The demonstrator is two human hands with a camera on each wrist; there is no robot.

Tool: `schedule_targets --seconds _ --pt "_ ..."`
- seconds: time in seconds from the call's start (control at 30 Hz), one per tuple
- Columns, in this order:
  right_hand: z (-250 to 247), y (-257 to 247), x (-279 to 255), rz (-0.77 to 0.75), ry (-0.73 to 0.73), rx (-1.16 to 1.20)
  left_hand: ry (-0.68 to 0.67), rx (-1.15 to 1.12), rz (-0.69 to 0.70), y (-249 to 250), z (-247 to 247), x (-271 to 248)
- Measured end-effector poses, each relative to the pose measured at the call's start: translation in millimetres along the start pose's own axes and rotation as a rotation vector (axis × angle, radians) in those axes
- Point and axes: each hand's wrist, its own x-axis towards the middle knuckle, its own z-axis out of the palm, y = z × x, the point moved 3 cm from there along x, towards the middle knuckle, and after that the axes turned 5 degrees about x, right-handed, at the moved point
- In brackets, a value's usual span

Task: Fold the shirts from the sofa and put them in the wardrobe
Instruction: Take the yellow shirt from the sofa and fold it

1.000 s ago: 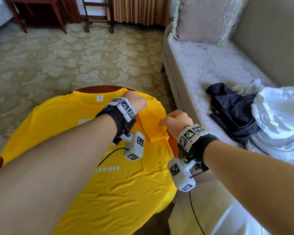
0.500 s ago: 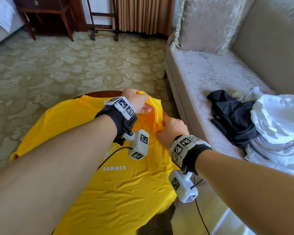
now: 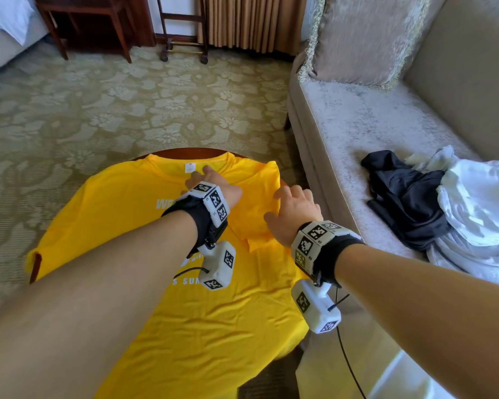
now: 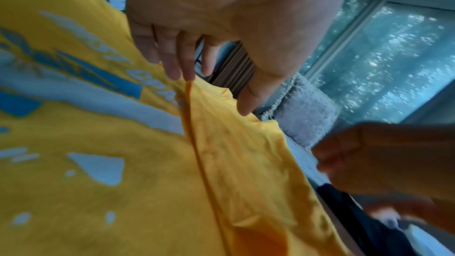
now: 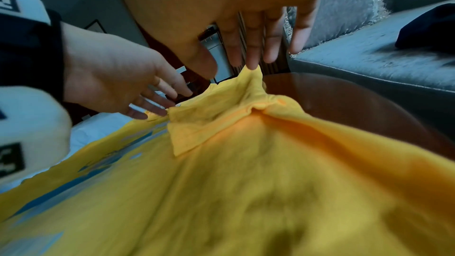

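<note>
A yellow T-shirt (image 3: 202, 326) with white print lies face up over a small round wooden table (image 3: 182, 153). Its right sleeve is folded in over the chest (image 3: 257, 214). My left hand (image 3: 211, 182) lies flat with straight fingers just below the collar. My right hand (image 3: 293, 208) rests with spread straight fingers on the folded sleeve at the shirt's right edge. In the left wrist view the fingertips (image 4: 187, 73) touch the fold line of the yellow T-shirt (image 4: 147, 182). In the right wrist view the fingers (image 5: 253, 54) reach the yellow T-shirt's (image 5: 246, 182) shoulder tip.
A beige sofa (image 3: 372, 125) stands at the right with a fringed cushion (image 3: 360, 38). On its seat lie a crumpled black garment (image 3: 404, 194) and white garments (image 3: 478, 214). Patterned carpet (image 3: 127, 110) lies beyond the table, with dark wooden furniture (image 3: 92, 21) and curtains at the far wall.
Both hands were pinching and lifting the right sleeve earlier. The sleeve now lies folded onto the chest, and both hands have let go and flattened on the cloth.
</note>
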Motion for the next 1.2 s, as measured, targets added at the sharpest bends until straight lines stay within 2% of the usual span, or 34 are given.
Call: schedule_targets --seconds 0.1,0.23,0.4,0.53,0.67,0.77,0.87,1.03,1.13,1.2 --pt "20.0 -0.1 6.1 -0.081 -0.087 -0.075 0.058 0.124 0.302 16.0 8.0 -7.4" --pt "50.6 11.8 3.1 -0.074 -0.281 -0.241 -0.076 0.3 0.54 20.0 33.3 -17.1" --pt "53.5 29.3 9.8 -0.065 -0.37 -0.367 -0.235 0.475 0.611 9.1 47.6 -11.2" --pt "47.3 30.3 17.0 -0.051 -0.376 -0.408 -0.21 0.452 0.639 -5.2 35.1 -9.3" --pt "29.8 9.3 20.9 0.054 -0.443 -0.473 -0.2 0.311 0.512 -39.9 4.4 -0.9" --pt "20.6 -43.9 16.1 0.124 -0.355 -0.411 -0.137 0.109 0.363 -81.4 -21.6 9.6" --pt "32.9 -110.4 7.2 -0.027 -0.274 -0.324 -0.03 -0.09 0.169 -134.3 -49.4 20.4" --pt "79.9 -199.7 -4.2 -0.161 -0.35 -0.229 0.109 -0.236 -0.024 -230.8 -94.8 27.0" --pt "101.4 -241.8 -13.9 -0.219 -0.379 -0.204 0.032 -0.219 -0.191 -287.3 -111.9 19.2" --pt "115.6 -262.9 -19.7 -0.257 -0.41 -0.209 -0.049 -0.229 -0.232 -318.4 -112.7 16.3"
